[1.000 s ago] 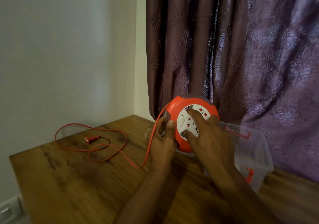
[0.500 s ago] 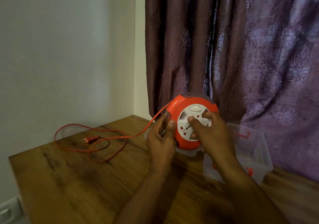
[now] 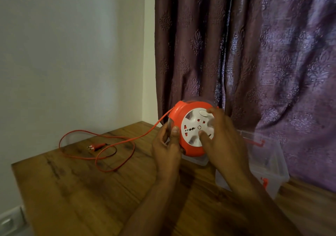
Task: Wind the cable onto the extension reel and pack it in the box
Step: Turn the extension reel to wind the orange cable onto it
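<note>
Reel (image 3: 183, 141) is held up over the table (image 3: 72, 190); left hand (image 3: 166, 149) grips its rim; right hand (image 3: 223, 135) grips its white face; cable (image 3: 116, 143) lies looped on the table; box (image 3: 269, 164) sits to the right.

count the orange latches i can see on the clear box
2: one orange latch on the far end of the clear storage box, one orange latch on its near end. The right hand may hide others.
</note>
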